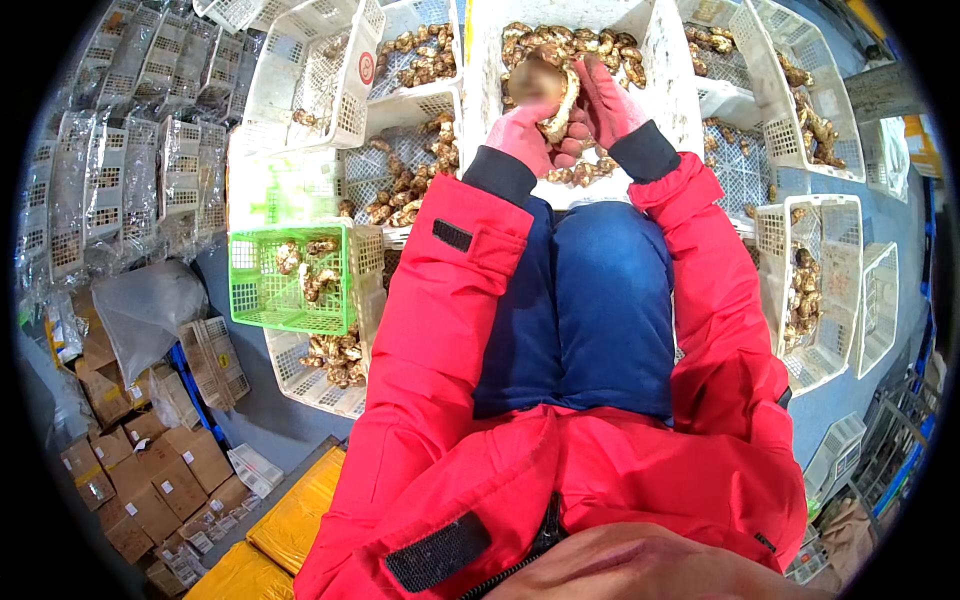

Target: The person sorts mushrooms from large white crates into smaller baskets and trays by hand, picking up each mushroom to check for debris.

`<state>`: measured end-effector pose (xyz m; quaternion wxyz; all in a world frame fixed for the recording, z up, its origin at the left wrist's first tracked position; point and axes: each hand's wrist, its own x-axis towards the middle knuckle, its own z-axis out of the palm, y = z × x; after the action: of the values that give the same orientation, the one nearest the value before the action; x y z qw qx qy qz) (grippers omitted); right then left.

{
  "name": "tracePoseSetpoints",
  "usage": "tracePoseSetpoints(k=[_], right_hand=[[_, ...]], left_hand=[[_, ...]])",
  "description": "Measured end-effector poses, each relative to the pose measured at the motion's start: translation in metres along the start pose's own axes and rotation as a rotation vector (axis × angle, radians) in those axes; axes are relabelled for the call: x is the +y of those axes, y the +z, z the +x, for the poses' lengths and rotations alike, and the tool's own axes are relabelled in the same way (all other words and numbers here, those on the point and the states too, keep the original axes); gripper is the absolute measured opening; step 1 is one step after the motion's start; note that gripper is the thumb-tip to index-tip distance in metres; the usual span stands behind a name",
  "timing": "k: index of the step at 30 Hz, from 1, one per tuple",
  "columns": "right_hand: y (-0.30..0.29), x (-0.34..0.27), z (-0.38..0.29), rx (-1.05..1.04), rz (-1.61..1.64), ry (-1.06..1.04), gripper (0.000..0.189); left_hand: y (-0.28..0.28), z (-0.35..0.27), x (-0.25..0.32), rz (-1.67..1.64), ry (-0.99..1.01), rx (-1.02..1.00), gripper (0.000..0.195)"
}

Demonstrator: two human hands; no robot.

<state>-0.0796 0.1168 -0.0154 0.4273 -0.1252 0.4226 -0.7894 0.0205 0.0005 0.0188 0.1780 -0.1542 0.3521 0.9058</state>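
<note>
In pink gloves, my left hand [523,139] and my right hand [606,105] meet over a white plastic crate [679,82] in front of me. Between them is a large brown-and-white mushroom [559,112] with a thick pale stem. My left hand grips it from the left and below. The right hand's fingers are against its right side; how firmly they hold is hard to tell. Part of the mushroom's cap is blurred. Many smaller mushrooms [626,56] lie in the crate beyond and below my hands.
White mesh crates with mushrooms stand left [409,94] and right [825,225]. A green basket [289,328] with several mushrooms sits at the left. Stacked crates in clear wrap [142,172], cardboard boxes [176,487] and yellow wrapped boxes [296,517] are farther out on the left.
</note>
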Motion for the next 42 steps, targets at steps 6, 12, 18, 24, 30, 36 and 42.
tracePoseSetpoints(k=[6,12,18,24,30,36,42], right_hand=[[0.005,-0.004,0.001,-0.017,0.097,0.093,0.050],[-0.007,0.002,-0.018,0.056,-0.062,0.145,0.048],[-0.038,0.013,-0.029,0.127,-0.066,0.276,0.042],[-0.067,0.022,-0.012,0.130,-0.062,0.207,0.042],[-0.109,0.001,-0.003,0.200,-0.293,0.169,0.031],[-0.158,0.045,0.038,0.259,-0.992,0.349,0.031],[-0.149,0.124,0.077,-0.256,-2.026,0.359,0.051]], left_hand=[[-0.010,0.004,-0.004,-0.199,0.059,-0.013,0.033],[-0.100,-0.011,0.024,-0.395,0.278,0.449,0.034],[-0.170,-0.053,0.127,-0.187,0.416,0.795,0.052],[-0.136,-0.079,0.102,-0.088,0.527,0.554,0.042],[-0.016,-0.052,0.065,-0.356,0.615,-0.136,0.025],[-0.003,-0.005,0.012,-0.550,0.434,0.307,0.029],[-0.023,-0.014,0.017,-0.241,0.541,0.456,0.028]])
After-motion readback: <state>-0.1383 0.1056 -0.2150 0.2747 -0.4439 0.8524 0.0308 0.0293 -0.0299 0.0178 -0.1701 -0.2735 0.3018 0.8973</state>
